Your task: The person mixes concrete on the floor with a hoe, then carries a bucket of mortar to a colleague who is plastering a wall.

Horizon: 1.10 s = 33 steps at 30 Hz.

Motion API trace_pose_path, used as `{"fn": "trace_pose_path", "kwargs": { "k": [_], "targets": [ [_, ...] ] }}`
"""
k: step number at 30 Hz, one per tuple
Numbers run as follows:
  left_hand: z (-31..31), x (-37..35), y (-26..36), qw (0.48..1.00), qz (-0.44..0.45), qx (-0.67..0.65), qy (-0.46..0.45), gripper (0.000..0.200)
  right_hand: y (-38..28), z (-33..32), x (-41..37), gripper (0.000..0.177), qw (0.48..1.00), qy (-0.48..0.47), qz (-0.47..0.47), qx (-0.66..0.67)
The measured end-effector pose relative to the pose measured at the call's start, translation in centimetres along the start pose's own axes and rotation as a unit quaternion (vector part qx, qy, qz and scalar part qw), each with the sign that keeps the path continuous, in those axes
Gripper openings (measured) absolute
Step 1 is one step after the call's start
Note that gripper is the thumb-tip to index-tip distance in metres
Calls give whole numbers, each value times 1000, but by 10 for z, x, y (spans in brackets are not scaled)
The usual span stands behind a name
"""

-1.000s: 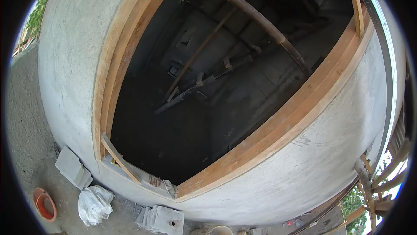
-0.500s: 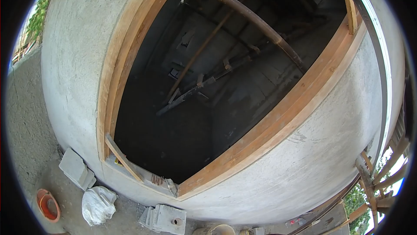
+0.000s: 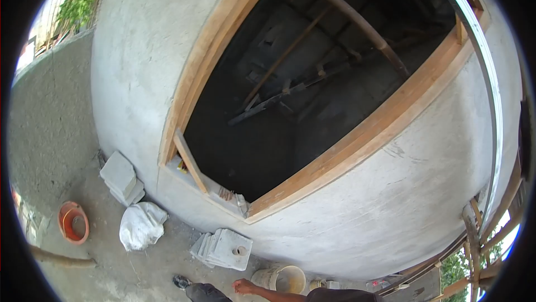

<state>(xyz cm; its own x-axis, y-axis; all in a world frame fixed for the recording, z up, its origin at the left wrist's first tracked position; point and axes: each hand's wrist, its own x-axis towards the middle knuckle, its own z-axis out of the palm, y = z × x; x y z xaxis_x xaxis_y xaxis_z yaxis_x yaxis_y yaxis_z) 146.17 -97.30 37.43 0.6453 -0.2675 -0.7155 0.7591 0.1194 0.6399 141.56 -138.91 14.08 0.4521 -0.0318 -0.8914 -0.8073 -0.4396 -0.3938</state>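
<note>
At the bottom edge, an arm in a dark sleeve comes in from the right and ends in what looks like my right hand (image 3: 243,286). Its fingers are loosely curled, and I see nothing in it. The hand hangs just left of a pale bucket (image 3: 282,278) on the ground and below a stack of grey tiles (image 3: 223,249). A dark shoe (image 3: 181,281) and a trouser leg (image 3: 206,292) show to its left. My left hand is out of view.
A plastered wall (image 3: 424,212) with a wooden window frame (image 3: 357,140) fills the view, opening on a dark room crossed by props. A white sack (image 3: 140,225), grey slabs (image 3: 121,178) and an orange basin (image 3: 73,222) lie on the ground. Wooden scaffold poles (image 3: 491,229) stand at right.
The view has shifted right and tilted down, showing more ground. The hand, arm, shoe and the whole bucket have come into view at the bottom edge.
</note>
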Motion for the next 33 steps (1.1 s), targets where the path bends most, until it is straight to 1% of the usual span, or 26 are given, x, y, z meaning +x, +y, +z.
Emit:
{"fn": "trace_pose_path", "kwargs": {
  "k": [2,3,4,7,9,11,12,14,15,16,17,18,19,20,22,23,24,25,26,27,28,29,30,31,32,33],
  "targets": [
    [-20,-47,-58,999,-26,-24,-4,45,17,10,5,30,999,0,-40,26],
    [-26,-75,-90,998,-36,-41,-8,45,-2,16,-11,25,1000,-16,-25,10],
    [-31,-103,-118,997,-42,-62,-7,46,-6,27,-3,25,998,5,2,60],
    [-29,-171,-188,992,-48,-114,3,47,-33,61,36,24,999,-19,36,-29],
    [-20,-213,-224,986,-59,-153,13,48,-81,95,44,20,997,-23,38,-68],
    [-8,-247,-253,977,-76,-192,48,49,-136,136,66,21,988,-55,16,-145],
    [-3,-259,-268,971,-87,-208,82,49,-159,157,90,22,987,-78,1,-143],
    [3,-269,-304,954,-112,-195,198,50,-227,210,126,24,978,-111,-54,-168],
    [-9,-261,-326,934,-152,-96,309,50,-264,241,146,25,973,-123,-73,-182],
    [-22,-249,-354,897,-172,-15,408,50,-300,274,168,27,969,-153,-91,-171],
    [-33,-234,-379,846,-136,100,505,50,-337,307,191,29,963,-183,-109,-167],
    [-56,-210,-345,814,-114,11,569,60,-375,343,218,32,954,-198,-135,-182],
    [-78,-174,-321,740,-77,-149,651,34,-410,378,239,36,941,-217,-156,-206],
    [-93,-145,-293,723,-122,-223,642,43,-441,408,257,40,925,-218,-196,-243],
    [-115,-86,-259,726,-101,-252,632,40,-511,475,297,53,885,-220,-261,-318],
    [-121,-56,-242,728,-105,-304,606,41,-541,504,324,58,864,-206,-295,-353],
    [-119,-30,-231,731,-110,-348,576,42,-564,528,349,61,816,-181,-374,-402],
    [-102,0,-236,730,-81,-384,559,41,-591,546,389,62,682,-162,-530,-478],
    [-85,33,-243,726,-57,-415,545,41,-618,564,426,64,522,-86,-673,-517],
    [-70,58,-240,716,-57,-468,515,40,-648,575,440,65,579,-91,-570,-576],
    [-65,73,-226,720,-72,-483,493,38,-669,588,465,62,424,-23,-650,-631],
    [-40,100,-234,712,-37,-507,484,37,-684,607,476,56,302,-25,-591,-747],
    [-48,98,-222,733,-59,-511,444,36,-671,619,427,50,399,-38,-580,-709],
    [-36,109,-226,741,-37,-520,423,38,-677,620,478,48,448,-100,-526,-715],
    [-32,113,-227,747,-55,-525,405,38,-682,622,528,49,497,-153,-465,-716],
    [-28,115,-230,730,-51,-546,408,37,-687,608,526,51,524,-112,-390,-749]
  ]
}}
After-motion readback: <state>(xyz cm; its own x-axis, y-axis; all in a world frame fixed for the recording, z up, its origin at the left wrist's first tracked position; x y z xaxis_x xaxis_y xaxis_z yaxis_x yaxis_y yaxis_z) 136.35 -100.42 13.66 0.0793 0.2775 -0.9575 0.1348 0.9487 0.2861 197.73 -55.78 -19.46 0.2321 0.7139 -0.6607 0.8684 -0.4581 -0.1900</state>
